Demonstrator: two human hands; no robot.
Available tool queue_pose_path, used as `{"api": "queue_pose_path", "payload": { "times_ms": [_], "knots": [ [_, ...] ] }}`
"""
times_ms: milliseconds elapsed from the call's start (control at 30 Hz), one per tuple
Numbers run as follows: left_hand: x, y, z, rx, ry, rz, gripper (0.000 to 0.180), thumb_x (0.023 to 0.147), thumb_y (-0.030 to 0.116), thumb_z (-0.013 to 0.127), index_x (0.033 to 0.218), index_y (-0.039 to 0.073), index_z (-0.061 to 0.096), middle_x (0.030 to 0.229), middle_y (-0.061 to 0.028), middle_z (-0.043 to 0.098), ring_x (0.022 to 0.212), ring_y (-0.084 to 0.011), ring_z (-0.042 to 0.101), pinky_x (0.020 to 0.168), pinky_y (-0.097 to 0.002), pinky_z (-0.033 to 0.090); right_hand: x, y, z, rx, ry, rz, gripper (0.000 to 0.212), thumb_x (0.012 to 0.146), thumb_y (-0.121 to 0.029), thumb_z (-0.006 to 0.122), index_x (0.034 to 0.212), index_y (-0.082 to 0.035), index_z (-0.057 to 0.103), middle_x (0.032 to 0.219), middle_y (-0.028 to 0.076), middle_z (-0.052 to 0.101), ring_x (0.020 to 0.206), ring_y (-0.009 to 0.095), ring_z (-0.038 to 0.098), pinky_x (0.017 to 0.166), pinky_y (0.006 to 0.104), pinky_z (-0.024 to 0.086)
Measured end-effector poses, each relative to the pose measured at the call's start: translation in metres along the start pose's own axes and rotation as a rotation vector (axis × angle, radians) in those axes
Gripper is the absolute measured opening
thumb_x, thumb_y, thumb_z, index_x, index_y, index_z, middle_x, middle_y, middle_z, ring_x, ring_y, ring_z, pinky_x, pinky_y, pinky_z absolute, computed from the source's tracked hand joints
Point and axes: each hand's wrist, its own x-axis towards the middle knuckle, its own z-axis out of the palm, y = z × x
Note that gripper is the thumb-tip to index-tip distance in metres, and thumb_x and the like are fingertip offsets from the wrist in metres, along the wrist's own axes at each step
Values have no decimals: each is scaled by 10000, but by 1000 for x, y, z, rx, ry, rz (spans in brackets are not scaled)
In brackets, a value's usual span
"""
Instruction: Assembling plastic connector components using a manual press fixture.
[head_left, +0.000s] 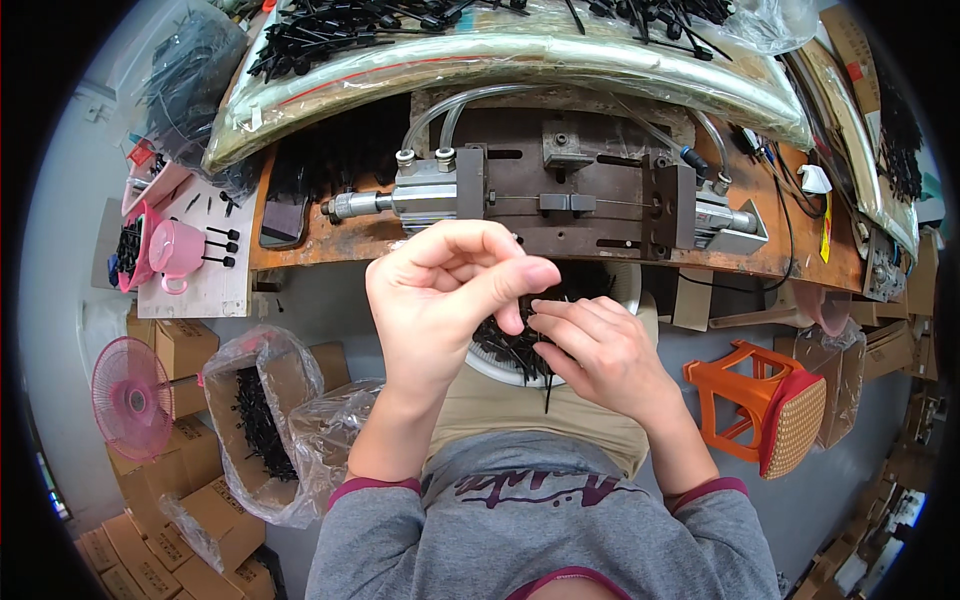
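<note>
My left hand (440, 300) is raised in front of the metal fixture (570, 200), thumb and forefinger brought together and the other fingers curled. A tiny dark bit shows at its fingertips, too small to name. Lower and to the right, my right hand (610, 355) is over a white round basin (510, 374) on my lap. Its fingers are bent and close together among thin black plastic parts (515, 345); what they pinch, if anything, is hidden. At the fixture's middle sits a small grey block pair (567, 203), with a metal cylinder on either side.
Black parts heap on a plastic-wrapped board (500, 60) above the workbench (330, 240). A phone (284, 222) and a pink cup (176, 248) are at left. A plastic-lined box (262, 420), a pink fan (132, 398) and an orange stool (735, 395) stand on the floor.
</note>
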Motion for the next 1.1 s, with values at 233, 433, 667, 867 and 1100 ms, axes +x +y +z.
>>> {"api": "queue_pose_path", "payload": {
  "times_ms": [233, 433, 667, 867, 1100],
  "knots": [
    [5, -7, -10, -218, -54, -106, 168, 966, 61, 651, 1054, -75, 695, 822, -169, 729, 569, -129, 653, 542, -219, 520, 4, 3, -7, -2, 30, -10, 256, 774, -97, 767, 1003, -37, 668, 1075, 82, 690, 849, 214, 658, 732, 337, 493],
    [3, -4, -12, -129, -96, -119, 183, 972, 74, 643, 1073, -66, 706, 817, -161, 730, 550, -128, 640, 525, -218, 508, 10, 10, -20, -11, 64, -14, 231, 776, -87, 774, 981, -37, 680, 1025, 86, 712, 827, 229, 675, 728, 334, 513],
    [-3, 0, -10, 97, -26, 58, 206, 769, -117, 757, 770, 18, 602, 661, -5, 530, 482, -17, 396, 443, -171, 281, 65, 51, -83, 99, 476, 122, 61, 851, -54, 718, 904, -25, 719, 875, 78, 735, 767, 160, 694, 674, 275, 545],
    [-16, 1, -8, 163, -28, 37, 48, 887, -41, 703, 929, -65, 707, 794, -144, 736, 613, -130, 683, 542, -221, 538, 133, 125, -139, -275, 555, 120, 115, 868, -151, 700, 959, -94, 742, 815, 44, 729, 723, 161, 690, 615, 296, 530],
    [-24, 4, -1, 263, -11, -67, 38, 839, -53, 745, 871, -33, 743, 754, -72, 694, 578, -97, 627, 516, -197, 468, 172, 199, -165, -544, 320, 344, 447, 735, -249, 807, 1127, -71, 688, 997, 105, 742, 856, 232, 695, 807, 357, 546]
  ]
}}
